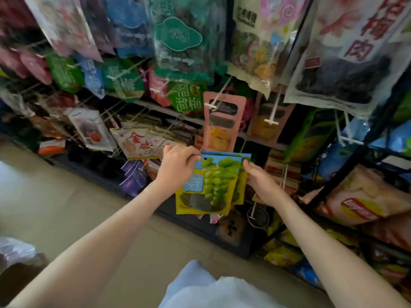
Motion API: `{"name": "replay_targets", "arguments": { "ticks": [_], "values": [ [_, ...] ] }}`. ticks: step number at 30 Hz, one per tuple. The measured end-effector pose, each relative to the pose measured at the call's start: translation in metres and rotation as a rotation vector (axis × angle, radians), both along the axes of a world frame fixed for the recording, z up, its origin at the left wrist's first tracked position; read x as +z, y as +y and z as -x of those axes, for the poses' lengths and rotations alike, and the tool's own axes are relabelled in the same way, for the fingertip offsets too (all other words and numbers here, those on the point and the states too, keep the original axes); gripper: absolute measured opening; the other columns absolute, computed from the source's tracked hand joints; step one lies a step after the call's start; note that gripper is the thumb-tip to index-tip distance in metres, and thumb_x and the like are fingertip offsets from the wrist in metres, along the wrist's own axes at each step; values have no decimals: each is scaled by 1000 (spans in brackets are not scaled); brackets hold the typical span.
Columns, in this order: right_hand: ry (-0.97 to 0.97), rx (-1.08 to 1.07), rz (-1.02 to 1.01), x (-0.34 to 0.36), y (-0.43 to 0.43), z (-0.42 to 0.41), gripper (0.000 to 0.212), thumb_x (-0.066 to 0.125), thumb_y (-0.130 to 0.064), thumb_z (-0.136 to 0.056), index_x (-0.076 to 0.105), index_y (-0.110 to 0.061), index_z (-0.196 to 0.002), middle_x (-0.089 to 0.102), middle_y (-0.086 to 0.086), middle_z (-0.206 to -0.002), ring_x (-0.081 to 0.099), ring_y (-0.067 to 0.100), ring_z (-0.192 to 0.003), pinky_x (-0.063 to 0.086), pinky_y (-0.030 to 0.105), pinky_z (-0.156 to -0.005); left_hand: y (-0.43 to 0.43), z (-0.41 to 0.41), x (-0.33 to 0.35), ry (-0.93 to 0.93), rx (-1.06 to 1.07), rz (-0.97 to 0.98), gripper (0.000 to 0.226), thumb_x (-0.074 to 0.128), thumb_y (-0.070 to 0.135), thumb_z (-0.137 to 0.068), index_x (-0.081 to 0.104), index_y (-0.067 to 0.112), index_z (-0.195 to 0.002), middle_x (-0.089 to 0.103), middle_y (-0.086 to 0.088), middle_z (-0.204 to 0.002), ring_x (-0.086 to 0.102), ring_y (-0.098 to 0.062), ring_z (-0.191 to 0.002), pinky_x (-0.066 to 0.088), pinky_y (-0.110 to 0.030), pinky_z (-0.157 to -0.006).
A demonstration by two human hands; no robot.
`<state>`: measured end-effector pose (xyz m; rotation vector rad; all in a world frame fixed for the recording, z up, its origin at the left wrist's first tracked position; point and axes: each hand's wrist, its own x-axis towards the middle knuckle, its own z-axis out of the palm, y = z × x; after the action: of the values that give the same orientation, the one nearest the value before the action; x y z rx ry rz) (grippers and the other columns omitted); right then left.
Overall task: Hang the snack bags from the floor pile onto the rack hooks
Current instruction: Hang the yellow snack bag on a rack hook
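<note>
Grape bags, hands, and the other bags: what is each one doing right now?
grape bags, a stack held up in front of the rack, not clearly on a hook.
left hand, pinching the stack's top corner.
right hand, holding the stack's right edge.
pink bag, hanging from a hook.
chips bag, lying low in the rack.

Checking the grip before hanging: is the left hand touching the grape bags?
Touching. The head view shows the left hand pinching the top left corner of the grape bags.
</note>
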<state>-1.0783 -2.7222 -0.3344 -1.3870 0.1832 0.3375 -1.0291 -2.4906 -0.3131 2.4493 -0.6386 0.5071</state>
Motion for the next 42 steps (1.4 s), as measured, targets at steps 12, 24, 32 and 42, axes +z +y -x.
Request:
{"name": "replay_targets", "arguments": {
  "ticks": [12, 24, 32, 42],
  "values": [
    [-907, 331, 1113, 19, 208, -75, 36, 57, -41, -87, 60, -24, -118, 61, -4, -117, 49, 18, -116, 22, 32, -97, 167, -1, -19, -208, 197, -63, 25, 48, 27, -89, 66, 13, -78, 65, 2, -72, 45, -11, -73, 30, -31, -76],
    [-1010, 505, 1015, 48, 498, -157, 18, 58, -34, -89, 66, -24, -102, 62, -8, -112, 47, 12, -116, 14, 28, -92, 437, -40, 9, -253, 291, -90, 18, 53, 21, -88, 66, 13, -79, 63, 4, -67, 44, -11, -69, 30, -28, -73],
    [-982, 626, 923, 37, 658, -240, 10, 56, -19, -91, 66, -19, -94, 67, -3, -89, 56, 15, -90, 22, 28, -88, 589, -108, 9, -302, 337, -126, 19, 54, 22, -88, 69, 12, -80, 63, 5, -68, 49, -13, -69, 32, -28, -74],
    [-983, 660, 743, 39, 906, -416, 9, 64, -11, -77, 67, -17, -83, 60, -6, -79, 57, 23, -83, 42, 51, -86, 816, -258, 15, -148, 456, -272, 20, 51, 15, -86, 60, 5, -99, 59, -9, -80, 47, -22, -73, 41, -32, -70]
  ]
}}
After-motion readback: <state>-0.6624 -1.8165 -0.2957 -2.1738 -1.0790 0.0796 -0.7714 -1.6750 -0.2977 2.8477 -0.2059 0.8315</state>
